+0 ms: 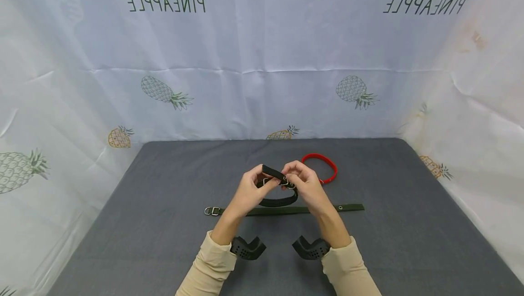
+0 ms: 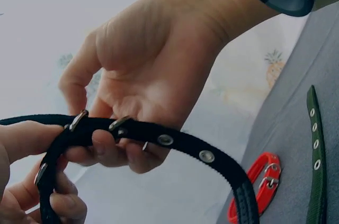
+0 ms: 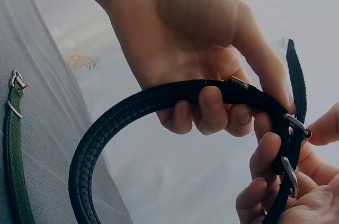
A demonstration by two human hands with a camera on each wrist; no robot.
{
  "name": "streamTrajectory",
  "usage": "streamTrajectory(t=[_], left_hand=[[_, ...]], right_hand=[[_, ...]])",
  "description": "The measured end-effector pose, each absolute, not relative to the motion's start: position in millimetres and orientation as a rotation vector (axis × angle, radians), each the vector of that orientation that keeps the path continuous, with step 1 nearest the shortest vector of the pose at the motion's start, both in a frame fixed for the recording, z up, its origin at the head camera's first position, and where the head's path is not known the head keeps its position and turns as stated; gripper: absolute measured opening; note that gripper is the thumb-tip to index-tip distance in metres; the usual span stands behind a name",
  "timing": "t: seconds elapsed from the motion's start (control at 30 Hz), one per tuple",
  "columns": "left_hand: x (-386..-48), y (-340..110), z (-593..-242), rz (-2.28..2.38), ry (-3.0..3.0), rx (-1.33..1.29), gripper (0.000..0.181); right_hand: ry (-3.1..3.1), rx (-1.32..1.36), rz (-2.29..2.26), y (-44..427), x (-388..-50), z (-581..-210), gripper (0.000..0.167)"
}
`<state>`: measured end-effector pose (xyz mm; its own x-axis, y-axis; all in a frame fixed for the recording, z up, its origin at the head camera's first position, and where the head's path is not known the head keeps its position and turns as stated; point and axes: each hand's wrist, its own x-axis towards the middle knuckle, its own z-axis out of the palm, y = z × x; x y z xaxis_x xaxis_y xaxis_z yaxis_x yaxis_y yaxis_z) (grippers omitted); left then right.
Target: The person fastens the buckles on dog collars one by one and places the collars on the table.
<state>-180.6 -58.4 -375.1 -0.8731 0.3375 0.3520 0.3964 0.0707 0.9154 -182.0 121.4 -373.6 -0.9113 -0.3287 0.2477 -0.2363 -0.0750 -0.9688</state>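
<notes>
Both hands hold a black collar (image 1: 278,202) above the table, bent into a loop. The left hand (image 1: 249,190) pinches the band near its metal fittings. The right hand (image 1: 309,189) grips the band on the other side of the buckle (image 3: 298,127). In the right wrist view the strap's tapered tail (image 3: 297,75) stands up past the buckle, and the right fingers touch it there. Metal eyelets (image 2: 206,156) line the band in the left wrist view. Fingers partly hide the buckle, so whether its pin sits in a hole cannot be told.
A green collar (image 1: 278,211) lies stretched flat on the grey table (image 1: 163,241), below the hands, its buckle end at left. Behind the right hand, a red collar (image 1: 335,171) lies fastened in a loop. A pineapple-print curtain (image 1: 262,100) hangs around the table.
</notes>
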Motion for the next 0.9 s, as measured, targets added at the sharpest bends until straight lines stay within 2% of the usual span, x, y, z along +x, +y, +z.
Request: streamTrajectory(t=[0.23,0.47,0.9], left_hand=[[-181.8,-63.9,-371.6,-1.904,-2.348,-0.770,0.018],[-183.2,-71.9,-372.9,-1.883,-2.339,-0.820,0.035],[-186.3,-69.8,-376.8,-1.902,-2.282,-0.819,0.031]], right_hand=[[2.021,-0.621,-2.217,124.1,-182.7,-370.9,0.019],[1.891,-0.616,-2.312,129.0,-182.3,-370.6,0.023],[1.886,-0.520,-2.285,133.9,-183.1,-365.1,0.029]])
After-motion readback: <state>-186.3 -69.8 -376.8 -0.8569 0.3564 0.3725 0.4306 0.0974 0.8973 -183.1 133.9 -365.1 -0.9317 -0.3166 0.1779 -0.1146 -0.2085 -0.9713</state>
